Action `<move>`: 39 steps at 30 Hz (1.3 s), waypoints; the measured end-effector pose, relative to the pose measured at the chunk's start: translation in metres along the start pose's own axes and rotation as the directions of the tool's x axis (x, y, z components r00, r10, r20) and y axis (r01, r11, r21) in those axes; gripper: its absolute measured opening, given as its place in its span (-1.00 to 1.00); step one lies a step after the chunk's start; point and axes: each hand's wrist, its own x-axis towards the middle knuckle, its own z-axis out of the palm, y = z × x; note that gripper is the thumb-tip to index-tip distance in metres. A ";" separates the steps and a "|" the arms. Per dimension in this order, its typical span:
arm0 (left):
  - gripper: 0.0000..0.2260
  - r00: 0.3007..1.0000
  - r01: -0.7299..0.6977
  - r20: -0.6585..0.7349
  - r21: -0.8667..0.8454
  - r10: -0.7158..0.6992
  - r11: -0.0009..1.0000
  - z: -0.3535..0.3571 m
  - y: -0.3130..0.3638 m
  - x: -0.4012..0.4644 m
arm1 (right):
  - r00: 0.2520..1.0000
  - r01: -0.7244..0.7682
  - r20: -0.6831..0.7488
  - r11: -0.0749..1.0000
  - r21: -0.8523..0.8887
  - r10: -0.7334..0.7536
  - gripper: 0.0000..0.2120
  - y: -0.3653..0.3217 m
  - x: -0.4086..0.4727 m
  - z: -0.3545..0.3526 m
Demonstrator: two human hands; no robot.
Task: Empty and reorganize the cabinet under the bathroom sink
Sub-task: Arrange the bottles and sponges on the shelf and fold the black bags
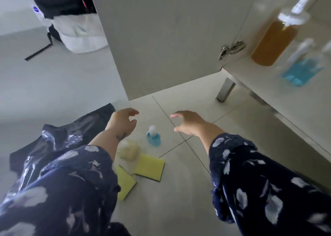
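Open cabinet door (pixel 161 38) swung wide above the tiled floor (pixel 179 191), hinge (pixel 231 50) at its right edge. Right of the door, inside the cabinet: blurred orange pump bottle (pixel 272 42) and blue pump bottle (pixel 297 71). Below the door on the floor: small blue soap bottle (pixel 153 137), pale yellow bottle (pixel 128 149), two yellow sponges (pixel 149 166). Left of the door: black plastic bag (pixel 59 137). Left hand (pixel 123 121) and right hand (pixel 188 122) both reaching out beneath the door, fingers loosely curved, gripping nothing, above the floor bottles, not touching them
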 end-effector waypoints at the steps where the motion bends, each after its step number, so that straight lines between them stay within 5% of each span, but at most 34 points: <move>1: -0.66 0.998 0.053 -0.015 -0.019 -0.054 0.998 0.002 -0.013 -0.008 | 1.000 0.021 0.013 1.000 0.004 -0.022 -0.50 -0.002 0.005 0.009; 6: -0.55 0.968 0.250 -0.015 -0.044 -0.251 0.967 0.022 -0.062 -0.043 | 0.997 0.052 0.057 0.997 0.048 -0.055 -0.45 -0.006 0.025 0.057; 13: -0.23 0.903 0.411 -0.026 -0.237 -0.429 0.880 0.074 -0.089 -0.055 | 0.996 0.032 -0.091 0.989 0.143 -0.019 -0.37 -0.003 0.059 0.129; 19: -0.40 0.901 0.359 -0.151 -0.264 -0.406 0.895 0.101 -0.093 -0.044 | 0.953 0.065 -0.303 0.965 0.254 0.015 -0.68 -0.001 0.074 0.160; 24: -0.41 0.882 0.410 -0.187 -0.144 -0.432 0.901 0.094 -0.081 -0.041 | 0.953 0.071 -0.304 0.966 0.247 0.008 -0.64 0.010 0.066 0.151; 32: -0.39 0.938 0.271 -0.200 -0.090 -0.284 0.958 0.058 0.037 -0.028 | 0.910 0.089 -0.410 0.933 0.348 0.066 -0.65 0.051 0.018 0.052; 39: -0.36 0.981 0.028 -0.194 -0.035 -0.034 0.999 0.042 0.202 -0.019 | 0.804 0.000 -0.591 0.994 0.106 0.063 -0.74 0.103 -0.036 -0.093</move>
